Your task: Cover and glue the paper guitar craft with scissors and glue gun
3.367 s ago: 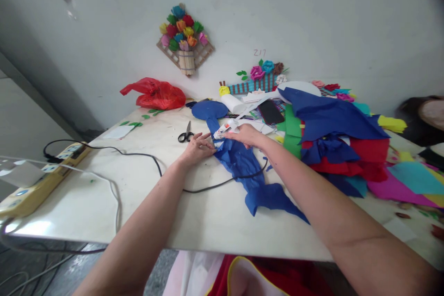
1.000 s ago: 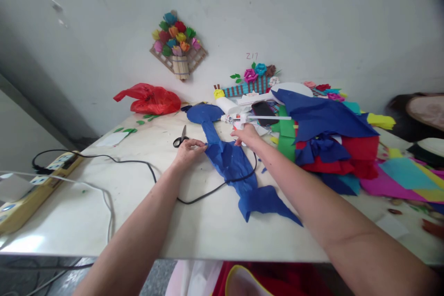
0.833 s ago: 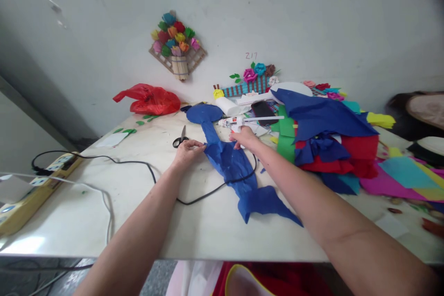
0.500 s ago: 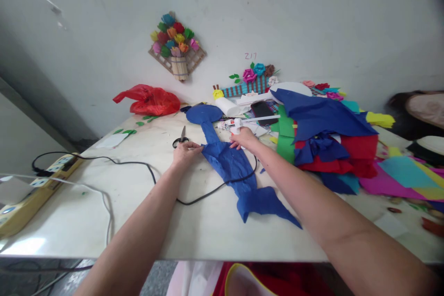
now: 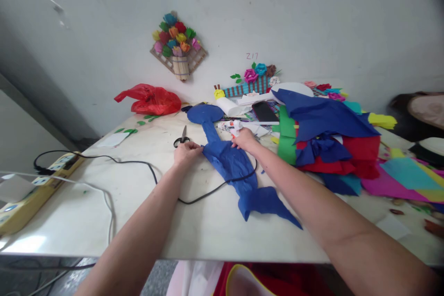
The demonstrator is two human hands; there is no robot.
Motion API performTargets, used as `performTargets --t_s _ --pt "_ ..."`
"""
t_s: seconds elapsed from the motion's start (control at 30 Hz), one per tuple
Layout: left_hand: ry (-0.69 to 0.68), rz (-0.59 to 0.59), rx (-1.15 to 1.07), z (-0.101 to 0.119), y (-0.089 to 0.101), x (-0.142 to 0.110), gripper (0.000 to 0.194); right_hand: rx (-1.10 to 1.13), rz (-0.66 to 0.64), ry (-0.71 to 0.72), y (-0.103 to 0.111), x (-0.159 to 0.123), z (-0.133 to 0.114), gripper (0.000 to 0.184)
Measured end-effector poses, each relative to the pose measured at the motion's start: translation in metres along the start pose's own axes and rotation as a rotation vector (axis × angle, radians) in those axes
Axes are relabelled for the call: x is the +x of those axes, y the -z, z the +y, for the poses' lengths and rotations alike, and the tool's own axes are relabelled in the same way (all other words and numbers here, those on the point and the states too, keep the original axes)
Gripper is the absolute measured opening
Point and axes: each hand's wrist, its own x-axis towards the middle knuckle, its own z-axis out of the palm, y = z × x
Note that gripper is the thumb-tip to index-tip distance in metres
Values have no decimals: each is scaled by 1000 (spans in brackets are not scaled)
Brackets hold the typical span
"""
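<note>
A long piece of blue crepe paper (image 5: 231,162) lies across the table, its rounded end pointing to the wall and its loose tail towards me. My left hand (image 5: 187,151) pinches the paper's left edge. In my right hand (image 5: 245,138) is a white hot glue gun (image 5: 237,125) with a white glue stick out of its back, held over the upper part of the paper. Its nozzle tip is too small to make out. Just beyond my left fingers rest black-handled scissors (image 5: 181,139).
A black cord (image 5: 208,197) crosses the blue paper and runs left to a yellow power strip (image 5: 52,180). Coloured paper sheets (image 5: 329,120) pile up at right, beside a phone (image 5: 265,112). A red plastic bag (image 5: 152,99) lies against the wall.
The view has shifted slightly. The glue gun has tilted a little in my right hand, while my left hand keeps its pinch on the blue paper.
</note>
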Motion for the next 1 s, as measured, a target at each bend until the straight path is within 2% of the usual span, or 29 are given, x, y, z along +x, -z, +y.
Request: performTargets --t_s 0.17,0.37,0.73,1.0 --pt "42 -8 20 3 1 0 23 -110 57 31 -3 6 4 21" --pt "31 -3 55 5 2 0 20 -155 92 38 -2 2 1 26" --pt "21 4 65 6 2 -1 21 -187 35 41 4 -7 -7 25" --pt "34 0 67 7 3 0 21 -228 35 67 1 -2 -3 25"
